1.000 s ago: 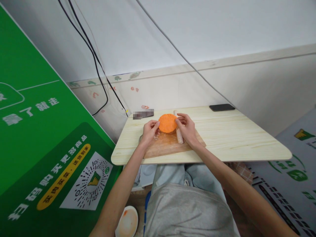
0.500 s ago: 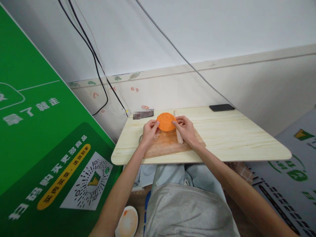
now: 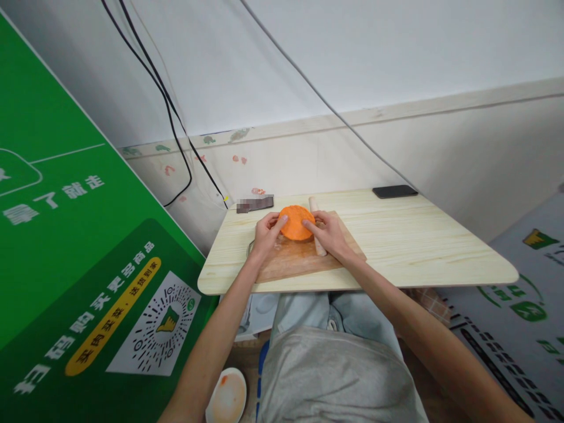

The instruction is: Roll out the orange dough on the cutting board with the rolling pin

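Between my two hands is a flat, round orange dough disc, held over a wooden cutting board. My left hand pinches its left edge, thumb on the upper face. On the opposite edge my right hand grips it the same way, the thumb lying on the orange surface. A pale wooden rolling pin rests on the board, partly hidden behind my right hand. The fingers under the disc are mostly out of sight.
The board lies on a light wood table. A dark phone is at the back right, and a dark, partly blurred object at the back left. Below stands a white, orange-stained bowl. A green panel borders the left.
The orange disc has come slightly lower and tilted, and both thumbs have shifted further in over its face. The rolling pin and board stay in place.
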A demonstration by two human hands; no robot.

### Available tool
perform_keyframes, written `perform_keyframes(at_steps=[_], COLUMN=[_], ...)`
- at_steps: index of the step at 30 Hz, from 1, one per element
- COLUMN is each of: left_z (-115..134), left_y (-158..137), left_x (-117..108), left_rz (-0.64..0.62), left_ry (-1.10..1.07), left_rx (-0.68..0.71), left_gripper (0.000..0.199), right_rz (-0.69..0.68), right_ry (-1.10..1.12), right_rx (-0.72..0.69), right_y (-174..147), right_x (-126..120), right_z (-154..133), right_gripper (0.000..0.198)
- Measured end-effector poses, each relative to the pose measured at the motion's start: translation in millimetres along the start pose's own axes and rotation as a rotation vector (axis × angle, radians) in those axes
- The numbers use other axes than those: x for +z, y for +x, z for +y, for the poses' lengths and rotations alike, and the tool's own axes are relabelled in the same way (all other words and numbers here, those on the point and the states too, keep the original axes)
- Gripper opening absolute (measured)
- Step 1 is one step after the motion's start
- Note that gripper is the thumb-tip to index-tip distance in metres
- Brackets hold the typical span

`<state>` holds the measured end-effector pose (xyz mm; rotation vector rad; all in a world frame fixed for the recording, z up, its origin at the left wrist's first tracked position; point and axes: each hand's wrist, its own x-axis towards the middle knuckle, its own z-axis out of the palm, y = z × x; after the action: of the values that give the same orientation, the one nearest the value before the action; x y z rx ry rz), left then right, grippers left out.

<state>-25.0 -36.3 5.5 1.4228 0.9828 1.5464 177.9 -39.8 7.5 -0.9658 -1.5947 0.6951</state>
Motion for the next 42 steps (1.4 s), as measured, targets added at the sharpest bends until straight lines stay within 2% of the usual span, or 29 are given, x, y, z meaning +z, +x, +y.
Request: perform_keyframes(at_steps=[10, 22, 31, 37, 42], left_z=[-3.6, 1.3, 0.7, 9.4, 11.0], left_y=[-0.3, -3.5, -4.1, -7.7, -8.5], left_x=[-4.7, -3.6, -3.6, -0.8, 3.6], left_rz=[-0.150, -0.152, -0.164, -0.231, -0.208], left_ry=[0.055, 0.052, 0.057, 0.070, 0.069], left_rx=[-0.018, -0.049, -0.047, -0.030, -0.052], left_gripper=[0.044, 0.039, 0.043, 0.048, 0.052], right_rz=[0.011, -0.031, -0.035, -0.067, -0.066], right_ry=[-0.042, -0.043, -0.047, -0.041, -0.076], right_rx=[-0.053, -0.037, -0.033, -0.040, -0.028], right_y=[-2.2, -3.9, -5.2, -4.6, -4.2], right_x=[1.0, -1.8, 0.0, 1.8, 0.7], right_z=[-9.7, -7.5, -9.1, -9.1, -10.5], right_gripper=[0.027, 0.031, 0.032, 0.029, 0.032])
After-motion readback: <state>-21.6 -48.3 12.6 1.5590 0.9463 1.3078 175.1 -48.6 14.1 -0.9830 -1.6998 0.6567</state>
